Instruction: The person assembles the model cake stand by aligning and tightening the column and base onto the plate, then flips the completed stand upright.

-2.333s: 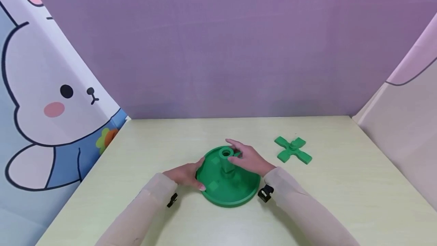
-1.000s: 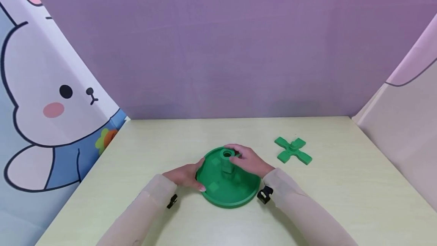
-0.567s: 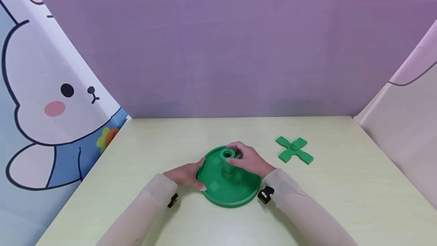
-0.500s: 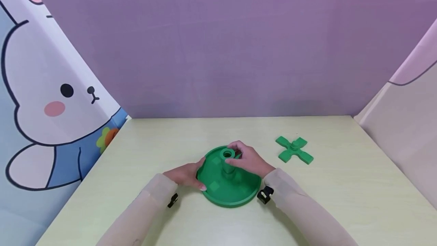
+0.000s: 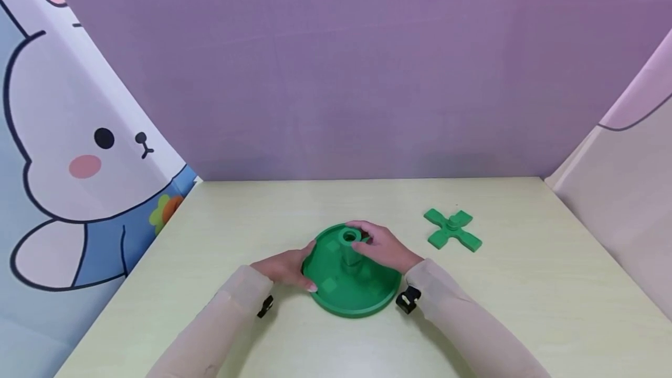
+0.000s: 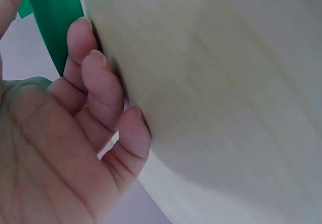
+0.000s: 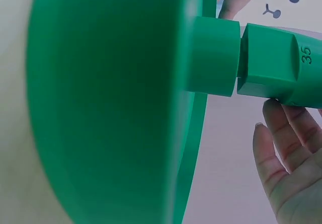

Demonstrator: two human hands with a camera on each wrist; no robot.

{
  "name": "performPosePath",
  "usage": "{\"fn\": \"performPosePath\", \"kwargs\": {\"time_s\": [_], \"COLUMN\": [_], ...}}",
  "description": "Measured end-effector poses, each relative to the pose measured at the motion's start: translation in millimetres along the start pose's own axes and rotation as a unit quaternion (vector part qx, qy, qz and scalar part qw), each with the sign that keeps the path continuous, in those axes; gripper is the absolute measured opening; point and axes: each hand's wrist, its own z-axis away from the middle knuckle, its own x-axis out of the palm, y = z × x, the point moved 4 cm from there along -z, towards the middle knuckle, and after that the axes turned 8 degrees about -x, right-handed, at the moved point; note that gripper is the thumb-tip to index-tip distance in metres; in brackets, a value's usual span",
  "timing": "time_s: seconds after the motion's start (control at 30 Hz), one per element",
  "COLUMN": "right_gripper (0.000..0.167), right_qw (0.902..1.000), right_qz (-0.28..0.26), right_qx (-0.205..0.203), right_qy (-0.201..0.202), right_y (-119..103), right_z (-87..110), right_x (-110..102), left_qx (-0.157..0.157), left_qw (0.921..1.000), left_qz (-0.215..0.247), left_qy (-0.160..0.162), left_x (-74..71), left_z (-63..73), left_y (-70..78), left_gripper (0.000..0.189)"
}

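Observation:
A round green plastic dish (image 5: 343, 302) with a raised rim lies on the table in the head view. From its middle rises a short green boss (image 7: 214, 58). Above that stands a green hollow post (image 7: 271, 58) with a hex-sided part and "35" marked on it; a thin gap shows between post and boss. My right hand (image 5: 387, 248) holds the post near its top between thumb and fingers. My left hand (image 5: 289, 268) holds the dish's left rim, thumb at the near side and fingers further back, their tips low by the table in the left wrist view.
A green four-armed cross piece (image 5: 452, 227) with a round stub lies to the right, beyond my right hand. The pale wooden table (image 5: 525, 284) ends at a purple cloth (image 5: 336, 74) behind. A rabbit-print cloth (image 5: 79, 133) hangs at the left.
My right thumb and fingers have shifted back and forth around the top of the post, and the post's flats show turned. The left hand, dish and cross piece stay in place.

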Motion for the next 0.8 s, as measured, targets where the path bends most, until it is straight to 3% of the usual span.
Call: {"fn": "performPosePath", "kwargs": {"time_s": [0.53,0.8], "right_gripper": [0.052,0.048], "right_qw": [0.9990,0.9999], "right_qz": [0.036,0.004], "right_qx": [0.014,-0.009], "right_qy": [0.021,0.007], "right_y": [0.9,-1.5], "right_z": [0.9,1.1], "right_x": [-1.2,-0.7], "left_qx": [-0.023,-0.009], "left_qw": [0.9997,1.0000], "left_qz": [0.007,0.003], "left_qy": [0.000,-0.001], "left_x": [2.1,1.5], "left_z": [0.2,-1.0], "left_y": [0.1,-2.7], "left_gripper": [0.111,0.113]}}
